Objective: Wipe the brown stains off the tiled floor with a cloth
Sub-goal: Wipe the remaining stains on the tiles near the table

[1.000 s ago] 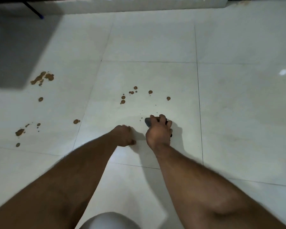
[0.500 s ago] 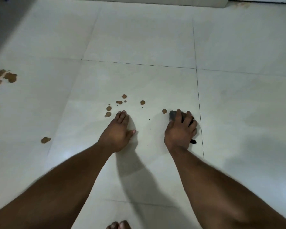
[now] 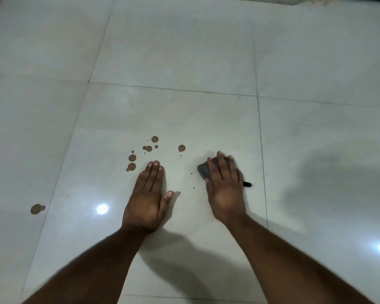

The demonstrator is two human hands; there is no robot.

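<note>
My right hand point(image 3: 225, 187) presses the dark cloth point(image 3: 203, 171) flat on the tiled floor point(image 3: 184, 51), my left hand point(image 3: 148, 198) lies spread beside it, so I should sweep left and far over the nearest brown stains point(image 3: 148, 148), keeping pressure even.

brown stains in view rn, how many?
About 8: six in a cluster ahead of the left hand, one between the hands, one far left. Specks excluded; the cloth may hide more.
</note>
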